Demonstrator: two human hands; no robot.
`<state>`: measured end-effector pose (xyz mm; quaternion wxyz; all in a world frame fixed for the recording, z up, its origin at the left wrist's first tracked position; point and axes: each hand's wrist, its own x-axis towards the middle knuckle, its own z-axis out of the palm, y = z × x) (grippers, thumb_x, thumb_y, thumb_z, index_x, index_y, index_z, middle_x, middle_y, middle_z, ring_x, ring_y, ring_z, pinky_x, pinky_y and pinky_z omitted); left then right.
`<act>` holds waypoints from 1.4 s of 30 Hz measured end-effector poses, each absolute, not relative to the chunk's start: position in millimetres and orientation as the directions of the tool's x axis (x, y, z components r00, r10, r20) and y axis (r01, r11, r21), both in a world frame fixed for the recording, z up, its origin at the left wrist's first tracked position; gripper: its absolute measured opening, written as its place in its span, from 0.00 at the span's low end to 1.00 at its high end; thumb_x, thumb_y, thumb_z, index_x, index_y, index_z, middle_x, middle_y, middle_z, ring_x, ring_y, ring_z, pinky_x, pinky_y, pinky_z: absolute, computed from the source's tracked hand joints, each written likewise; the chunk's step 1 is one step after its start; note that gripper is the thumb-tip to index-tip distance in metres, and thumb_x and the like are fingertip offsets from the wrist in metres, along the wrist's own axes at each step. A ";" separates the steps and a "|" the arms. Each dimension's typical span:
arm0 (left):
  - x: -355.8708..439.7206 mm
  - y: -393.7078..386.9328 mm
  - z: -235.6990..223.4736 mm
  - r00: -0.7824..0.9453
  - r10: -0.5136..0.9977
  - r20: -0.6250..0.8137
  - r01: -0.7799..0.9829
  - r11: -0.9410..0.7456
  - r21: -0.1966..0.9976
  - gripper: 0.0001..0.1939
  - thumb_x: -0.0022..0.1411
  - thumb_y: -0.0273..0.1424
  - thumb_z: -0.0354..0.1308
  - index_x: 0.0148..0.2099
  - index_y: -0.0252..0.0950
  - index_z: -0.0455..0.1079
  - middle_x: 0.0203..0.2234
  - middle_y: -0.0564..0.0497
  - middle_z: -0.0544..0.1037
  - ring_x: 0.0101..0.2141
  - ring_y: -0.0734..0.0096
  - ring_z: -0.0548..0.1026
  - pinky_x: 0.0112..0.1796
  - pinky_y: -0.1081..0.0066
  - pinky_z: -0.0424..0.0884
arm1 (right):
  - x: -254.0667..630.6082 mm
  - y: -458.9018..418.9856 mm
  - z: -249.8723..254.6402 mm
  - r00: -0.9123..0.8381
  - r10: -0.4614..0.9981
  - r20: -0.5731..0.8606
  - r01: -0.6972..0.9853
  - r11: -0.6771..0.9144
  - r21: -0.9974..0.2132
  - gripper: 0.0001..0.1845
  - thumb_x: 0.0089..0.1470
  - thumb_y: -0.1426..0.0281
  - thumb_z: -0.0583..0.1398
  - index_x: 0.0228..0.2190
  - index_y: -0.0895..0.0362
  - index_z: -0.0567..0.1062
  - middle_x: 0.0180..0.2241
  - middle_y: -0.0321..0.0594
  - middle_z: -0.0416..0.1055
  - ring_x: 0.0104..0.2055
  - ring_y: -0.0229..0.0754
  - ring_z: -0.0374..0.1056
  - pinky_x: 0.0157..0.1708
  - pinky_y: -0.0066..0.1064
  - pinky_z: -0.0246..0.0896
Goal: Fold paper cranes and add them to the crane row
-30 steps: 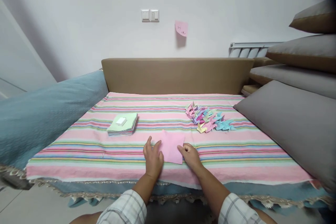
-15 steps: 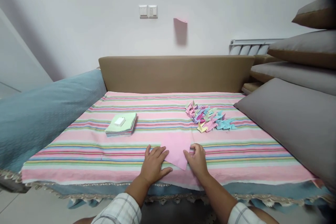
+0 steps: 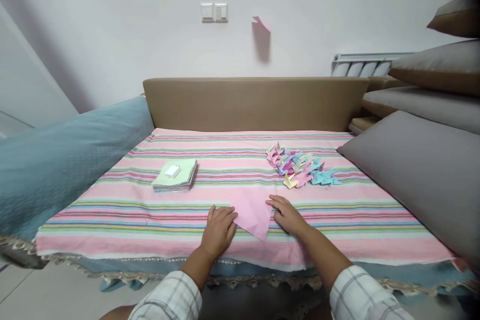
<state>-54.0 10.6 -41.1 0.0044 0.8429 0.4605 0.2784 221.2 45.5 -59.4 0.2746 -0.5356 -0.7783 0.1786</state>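
Note:
A pink sheet of origami paper lies turned askew on the striped cloth, one corner pointing towards me. My left hand rests palm down at the sheet's left corner, fingers stretched out and the fingertips touching its edge. Over at the right edge is my right hand, its fingers extended and the fingertips at the upper right corner of the paper. Neither hand is closed round the sheet. Beyond it sits a pile of folded paper cranes in several colours.
A stack of coloured paper with a small white box on top stands at the left. The striped cloth covers the seat. Grey cushions lean in from the right, and a blue-covered armrest borders the left.
My right hand has moved up along the sheet's right edge to its upper corner. The left thumb has drawn in towards the fingers. The camera view has shifted slightly.

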 end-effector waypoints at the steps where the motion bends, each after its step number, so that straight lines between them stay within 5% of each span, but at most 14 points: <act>1: -55.1 12.2 -42.0 0.418 0.775 0.474 0.774 -0.577 0.262 0.13 0.60 0.28 0.50 0.46 0.42 0.70 0.46 0.47 0.74 0.48 0.62 0.69 0.55 0.48 0.51 | 221.6 45.2 -60.0 -0.280 0.928 0.246 0.735 0.372 -0.567 0.30 0.41 0.80 0.51 0.48 0.56 0.72 0.54 0.45 0.63 0.57 0.45 0.55 0.58 0.42 0.48; 14: -71.6 33.8 -36.9 0.334 0.787 0.519 0.783 -0.539 0.312 0.11 0.56 0.25 0.52 0.37 0.40 0.74 0.40 0.48 0.78 0.42 0.63 0.73 0.47 0.56 0.65 | 215.3 36.3 -62.8 -0.206 0.900 0.384 0.681 0.413 -0.604 0.22 0.42 0.79 0.52 0.37 0.53 0.77 0.39 0.40 0.73 0.44 0.44 0.64 0.47 0.40 0.59; 21: -69.9 32.2 -37.1 0.238 0.806 0.542 0.789 -0.486 0.376 0.07 0.56 0.30 0.54 0.33 0.38 0.73 0.38 0.47 0.77 0.43 0.61 0.72 0.45 0.59 0.67 | 214.5 29.6 -56.5 -0.185 0.895 0.406 0.666 0.418 -0.618 0.10 0.50 0.68 0.57 0.33 0.53 0.78 0.35 0.40 0.73 0.41 0.44 0.65 0.43 0.36 0.60; 32: -64.2 38.9 -34.4 0.066 0.863 0.501 0.862 -0.303 0.407 0.14 0.58 0.38 0.53 0.24 0.37 0.66 0.37 0.45 0.77 0.46 0.57 0.71 0.47 0.57 0.65 | 202.5 32.4 -53.4 0.009 0.935 0.353 0.749 0.228 -0.622 0.15 0.53 0.60 0.55 0.21 0.54 0.71 0.37 0.40 0.71 0.44 0.45 0.62 0.46 0.37 0.56; 37: -63.3 41.4 -37.6 0.063 0.857 0.511 0.874 -0.295 0.386 0.10 0.57 0.35 0.53 0.26 0.37 0.65 0.36 0.45 0.76 0.43 0.57 0.71 0.45 0.58 0.65 | 199.6 33.1 -54.5 0.029 0.928 0.372 0.776 0.213 -0.594 0.14 0.51 0.61 0.56 0.19 0.54 0.68 0.36 0.40 0.70 0.43 0.45 0.62 0.45 0.38 0.57; 42: -60.6 37.0 -35.5 0.040 0.857 0.514 0.889 -0.264 0.373 0.09 0.56 0.32 0.54 0.41 0.37 0.68 0.37 0.46 0.76 0.40 0.58 0.72 0.42 0.58 0.66 | 199.3 33.9 -56.3 0.040 0.921 0.387 0.788 0.209 -0.579 0.12 0.49 0.62 0.57 0.19 0.54 0.68 0.37 0.40 0.70 0.43 0.45 0.62 0.44 0.37 0.57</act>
